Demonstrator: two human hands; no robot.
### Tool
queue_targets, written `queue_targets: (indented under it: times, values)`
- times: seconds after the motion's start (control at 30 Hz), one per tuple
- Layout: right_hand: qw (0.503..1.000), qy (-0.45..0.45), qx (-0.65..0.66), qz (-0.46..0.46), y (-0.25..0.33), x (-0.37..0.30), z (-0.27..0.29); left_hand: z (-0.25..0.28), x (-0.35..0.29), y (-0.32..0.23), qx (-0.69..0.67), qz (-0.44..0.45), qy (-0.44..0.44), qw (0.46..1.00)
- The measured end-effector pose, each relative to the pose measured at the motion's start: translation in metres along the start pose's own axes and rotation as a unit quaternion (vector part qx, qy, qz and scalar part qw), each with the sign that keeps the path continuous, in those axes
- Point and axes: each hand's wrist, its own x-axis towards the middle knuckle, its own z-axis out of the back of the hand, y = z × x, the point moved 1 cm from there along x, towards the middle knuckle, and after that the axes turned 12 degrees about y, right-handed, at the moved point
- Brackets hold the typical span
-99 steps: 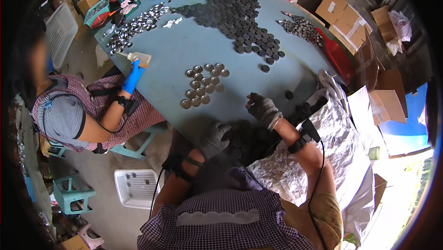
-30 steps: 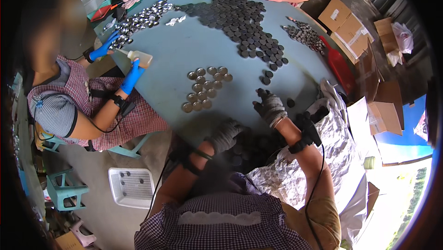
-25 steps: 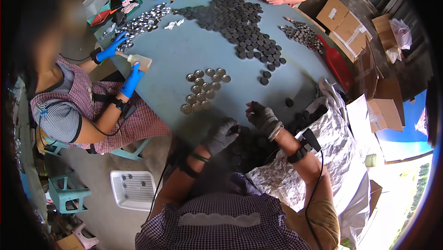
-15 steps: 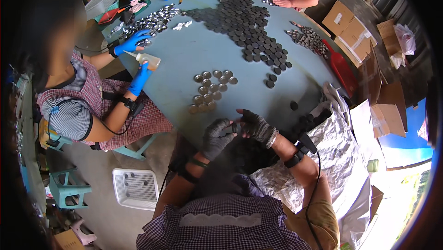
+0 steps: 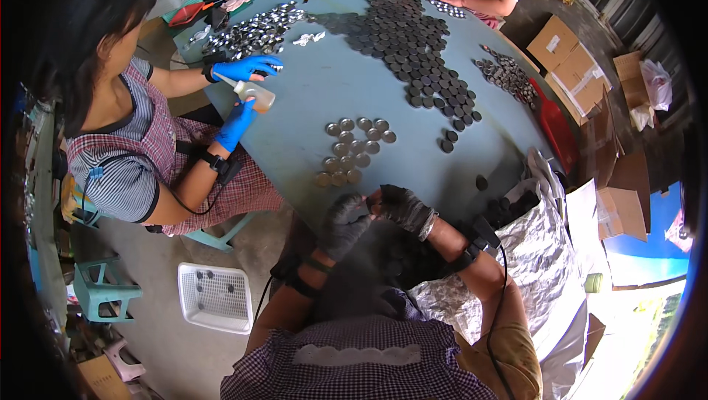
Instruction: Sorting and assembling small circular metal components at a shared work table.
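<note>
Both my hands wear dark gloves with bare fingertips, and they meet just over the table's near edge. My left hand (image 5: 345,224) is curled, its fingertips pressed against those of my right hand (image 5: 402,209), which is closed too. Whatever sits between them is hidden; I cannot make it out. Beyond my hands lies a group of shallow round metal caps (image 5: 358,147), open side up. Below and right of my hands, dark round pieces (image 5: 509,208) rest in the mouth of a silvery sack (image 5: 516,252). One black disc (image 5: 481,182) lies apart on the table.
Many black discs (image 5: 420,60) spread across the blue-grey table (image 5: 295,112). At left, a co-worker in blue gloves holds a squeeze bottle (image 5: 256,97) near shiny caps (image 5: 258,27). A red dustpan (image 5: 552,123) lies right. A white basket (image 5: 215,298) stands on the floor.
My hands have come closer together, fingertips now meeting. The table has shifted slightly right and down in view. The far person's arm now reaches toward a small bottle.
</note>
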Motion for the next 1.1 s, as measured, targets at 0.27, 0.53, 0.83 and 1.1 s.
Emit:
queue_targets:
  times: [0.27, 0.53, 0.83, 1.1]
  values:
    - [0.921, -0.181, -0.337, 0.072, 0.011, 0.063, -0.002, 0.022, -0.014, 0.008, 0.016, 0.025, -0.086, 0.996]
    - [0.792, -0.036, -0.607, -0.054, 0.011, 0.054, 0.013, 0.021, -0.009, -0.006, 0.09, 0.017, -0.059, 0.994]
    - [0.779, -0.262, -0.522, -0.229, -0.01, -0.039, 0.108, -0.035, 0.019, -0.012, 0.226, -0.068, 0.17, 0.957]
    - [0.785, -0.184, -0.56, -0.192, -0.022, -0.074, 0.077, -0.078, 0.055, -0.004, 0.289, -0.108, 0.398, 0.864]
